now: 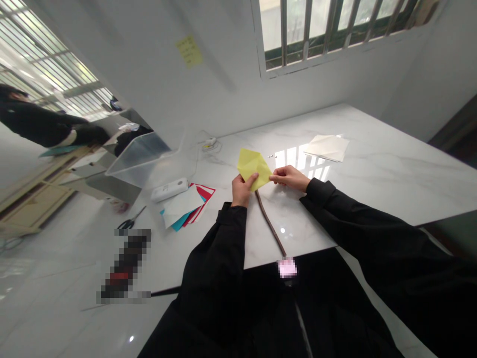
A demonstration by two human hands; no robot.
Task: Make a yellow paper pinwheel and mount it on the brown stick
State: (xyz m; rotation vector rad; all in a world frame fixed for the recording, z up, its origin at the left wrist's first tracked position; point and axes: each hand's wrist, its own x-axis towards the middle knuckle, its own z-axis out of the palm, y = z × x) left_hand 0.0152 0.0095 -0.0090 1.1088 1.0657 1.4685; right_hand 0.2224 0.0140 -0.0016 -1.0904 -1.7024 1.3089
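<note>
A piece of folded yellow paper [255,163] is held up over the white marble-patterned table. My left hand [243,188] grips its lower left part, with the thumb lying across the front. At the paper's right corner, my right hand [289,178] pinches the edge between thumb and fingers. Creases run across the sheet. Below the paper a thin brown stick [271,223] lies on the table, pointing toward my body; its far end is hidden behind my left hand and the paper.
Coloured sheets [186,209] and a white power strip [170,190] lie to the left, near scissors [130,221] and a clear plastic bin [143,159]. Cream sheets [327,147] rest at the back right. A yellow note [189,51] hangs on the wall. A person [40,119] sits far left.
</note>
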